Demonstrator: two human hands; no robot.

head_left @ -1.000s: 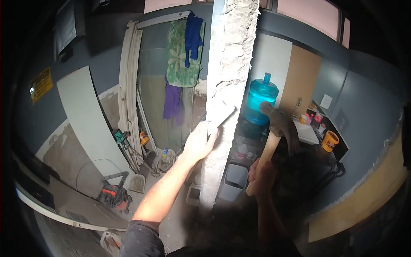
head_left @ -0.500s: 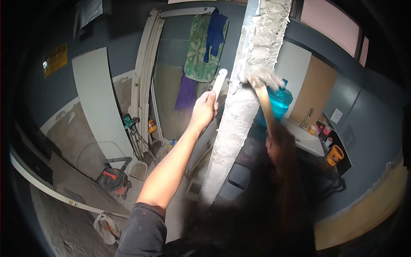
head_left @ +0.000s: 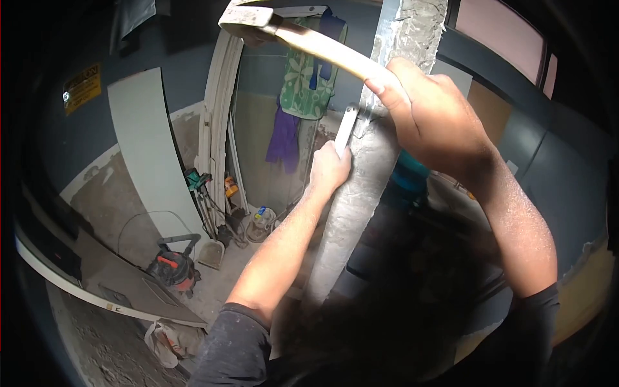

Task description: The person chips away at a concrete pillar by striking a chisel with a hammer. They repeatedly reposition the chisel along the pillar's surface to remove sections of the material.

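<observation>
My left hand [head_left: 331, 169] is closed around a flat, pale metal tool [head_left: 346, 131], whose upper end has a small hole and rests by the left edge of a rough concrete column [head_left: 358, 193]. Raised in front of the column, my right hand [head_left: 429, 106] grips the wooden handle of a hammer [head_left: 248, 18]. The hammer's head is at the upper left, well above my left hand. My right hand and forearm hide part of the column and what lies behind.
A pale panel [head_left: 145, 142] leans on the left wall, with a vacuum cleaner [head_left: 173, 266] below it. Green and purple cloths [head_left: 303, 87] hang behind my left hand. A teal bottle [head_left: 409, 173] is partly hidden behind the column. A dustpan [head_left: 211, 253] lies on the floor.
The hammer has swung up and left from the column, with my right hand now high in view. My left hand and its tool have shifted slightly right, against the column edge.
</observation>
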